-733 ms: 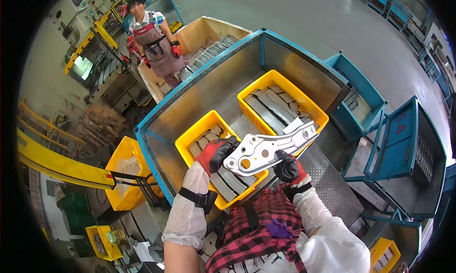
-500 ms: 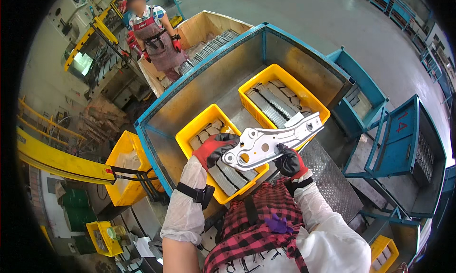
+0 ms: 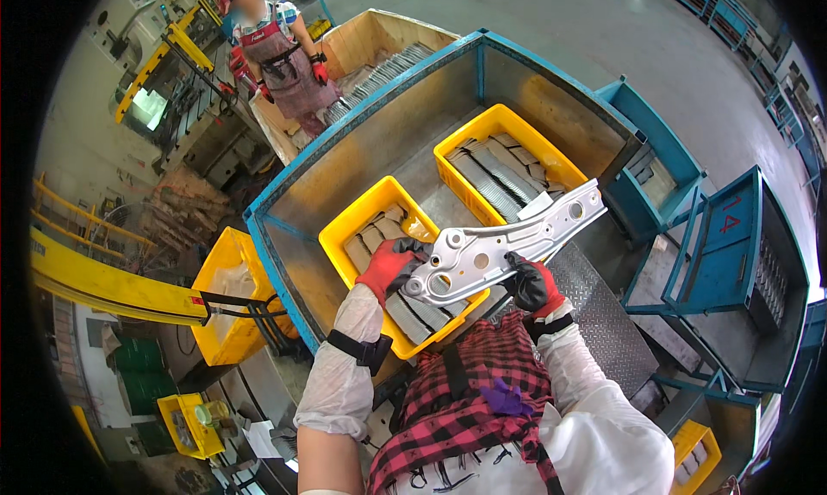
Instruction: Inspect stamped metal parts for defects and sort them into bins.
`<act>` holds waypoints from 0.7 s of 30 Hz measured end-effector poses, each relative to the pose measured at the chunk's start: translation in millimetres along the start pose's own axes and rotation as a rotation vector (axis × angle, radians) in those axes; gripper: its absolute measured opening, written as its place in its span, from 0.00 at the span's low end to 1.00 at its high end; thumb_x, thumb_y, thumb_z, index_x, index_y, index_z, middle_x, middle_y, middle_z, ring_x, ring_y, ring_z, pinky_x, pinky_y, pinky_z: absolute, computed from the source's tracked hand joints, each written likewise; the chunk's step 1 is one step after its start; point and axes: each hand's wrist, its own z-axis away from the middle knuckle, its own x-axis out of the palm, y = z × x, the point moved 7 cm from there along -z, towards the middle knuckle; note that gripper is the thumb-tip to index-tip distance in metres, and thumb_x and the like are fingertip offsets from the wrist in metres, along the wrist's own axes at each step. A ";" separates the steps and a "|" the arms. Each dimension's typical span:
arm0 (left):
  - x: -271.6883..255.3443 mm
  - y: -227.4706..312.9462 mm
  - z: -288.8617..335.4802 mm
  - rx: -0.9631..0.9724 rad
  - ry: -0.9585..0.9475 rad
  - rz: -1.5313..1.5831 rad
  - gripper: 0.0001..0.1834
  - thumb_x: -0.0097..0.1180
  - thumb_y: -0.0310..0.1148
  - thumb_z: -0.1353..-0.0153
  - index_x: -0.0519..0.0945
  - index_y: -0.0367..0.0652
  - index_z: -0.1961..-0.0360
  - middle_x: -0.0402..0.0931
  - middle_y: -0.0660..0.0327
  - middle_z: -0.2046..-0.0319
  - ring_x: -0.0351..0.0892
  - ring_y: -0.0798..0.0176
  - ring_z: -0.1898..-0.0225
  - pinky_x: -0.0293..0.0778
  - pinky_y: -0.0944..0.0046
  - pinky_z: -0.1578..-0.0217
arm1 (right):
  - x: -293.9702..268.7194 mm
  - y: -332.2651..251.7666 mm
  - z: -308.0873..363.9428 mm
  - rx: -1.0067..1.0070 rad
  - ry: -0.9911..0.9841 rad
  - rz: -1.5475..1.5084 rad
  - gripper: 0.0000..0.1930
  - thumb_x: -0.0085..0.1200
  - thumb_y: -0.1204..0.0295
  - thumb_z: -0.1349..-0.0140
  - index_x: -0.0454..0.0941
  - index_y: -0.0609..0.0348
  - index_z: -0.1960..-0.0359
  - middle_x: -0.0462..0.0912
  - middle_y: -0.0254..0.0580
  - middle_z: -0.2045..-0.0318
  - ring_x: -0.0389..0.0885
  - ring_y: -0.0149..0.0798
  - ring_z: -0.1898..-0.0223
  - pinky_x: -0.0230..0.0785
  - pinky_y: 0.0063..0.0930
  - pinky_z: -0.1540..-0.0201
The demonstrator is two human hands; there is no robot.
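Plaid apron [image 3: 508, 366] closest to us, then the stamped silver bracket [image 3: 504, 249], held up in both gloved hands. Left hand [image 3: 392, 267] grasps the broad, holed end; right hand [image 3: 530, 286] grips the lower edge near mid-length. Long axis runs from our left grip outward to the far right; narrow end is unsupported, right hand nearer it. In our view the broad end overlaps the near yellow crate [image 3: 355, 211], the narrow end the far yellow crate [image 3: 465, 129]; we can't tell clearance. Both crates hold stacked grey plates [image 3: 487, 180], inside a blue-framed metal bin [image 3: 336, 189]. Beyond: wooden crate [image 3: 362, 47] of metal parts [image 3: 388, 90], co-worker [image 3: 289, 73] standing beside it
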 end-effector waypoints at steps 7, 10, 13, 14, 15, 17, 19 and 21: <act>25.4 45.7 26.5 0.077 -0.083 -0.021 0.15 0.39 0.38 0.35 0.76 0.44 0.56 0.75 0.60 0.62 0.73 0.68 0.61 0.68 0.69 0.58 | -11.3 14.7 1.7 -0.077 0.099 -0.088 0.12 0.45 0.73 0.38 0.72 0.62 0.54 0.77 0.40 0.59 0.76 0.36 0.58 0.74 0.32 0.56; 6.2 27.2 34.9 0.179 -0.015 -0.054 0.16 0.38 0.38 0.35 0.72 0.44 0.52 0.74 0.58 0.59 0.72 0.66 0.57 0.69 0.67 0.56 | -10.4 15.9 2.1 -0.325 0.069 0.227 0.12 0.43 0.75 0.38 0.72 0.61 0.54 0.77 0.40 0.59 0.75 0.37 0.56 0.70 0.37 0.50; 1.6 12.0 38.1 0.081 -0.019 0.164 0.17 0.37 0.37 0.34 0.69 0.41 0.49 0.71 0.58 0.54 0.73 0.65 0.54 0.66 0.66 0.49 | -30.0 27.9 -9.5 -0.205 0.018 0.163 0.18 0.43 0.74 0.39 0.62 0.69 0.48 0.71 0.46 0.52 0.70 0.34 0.51 0.62 0.25 0.46; -5.2 -5.5 37.2 0.003 0.014 0.306 0.18 0.36 0.38 0.34 0.68 0.40 0.49 0.72 0.57 0.54 0.73 0.64 0.55 0.66 0.65 0.49 | -32.0 28.8 -12.8 -0.204 0.013 0.167 0.18 0.43 0.74 0.39 0.62 0.69 0.48 0.71 0.46 0.52 0.70 0.34 0.51 0.62 0.25 0.46; -6.7 -16.6 37.1 -0.077 0.040 0.448 0.19 0.36 0.39 0.34 0.68 0.39 0.48 0.72 0.57 0.55 0.74 0.63 0.55 0.67 0.64 0.49 | -35.9 31.5 -15.1 -0.162 0.034 0.006 0.18 0.44 0.74 0.40 0.64 0.68 0.49 0.72 0.45 0.53 0.71 0.35 0.52 0.64 0.26 0.47; -7.0 -27.2 38.5 -0.114 0.061 0.418 0.19 0.36 0.39 0.34 0.68 0.38 0.48 0.73 0.56 0.56 0.74 0.61 0.56 0.68 0.63 0.50 | -37.5 31.5 -14.9 -0.122 0.058 -0.152 0.17 0.45 0.74 0.40 0.65 0.67 0.50 0.73 0.44 0.54 0.72 0.36 0.53 0.65 0.27 0.49; -4.6 -28.1 41.8 -0.072 0.047 0.469 0.20 0.37 0.39 0.34 0.67 0.38 0.48 0.73 0.55 0.56 0.74 0.59 0.56 0.68 0.61 0.50 | -18.9 23.3 -8.0 -0.059 0.021 -0.457 0.14 0.45 0.74 0.40 0.68 0.64 0.52 0.75 0.41 0.58 0.73 0.36 0.57 0.68 0.28 0.54; -1.5 -30.4 42.3 -0.072 0.035 0.462 0.20 0.37 0.40 0.34 0.67 0.37 0.48 0.72 0.54 0.55 0.74 0.59 0.56 0.68 0.60 0.50 | -11.1 16.8 -8.0 -0.027 0.008 -0.537 0.13 0.45 0.75 0.40 0.69 0.65 0.54 0.76 0.44 0.58 0.74 0.38 0.56 0.67 0.33 0.50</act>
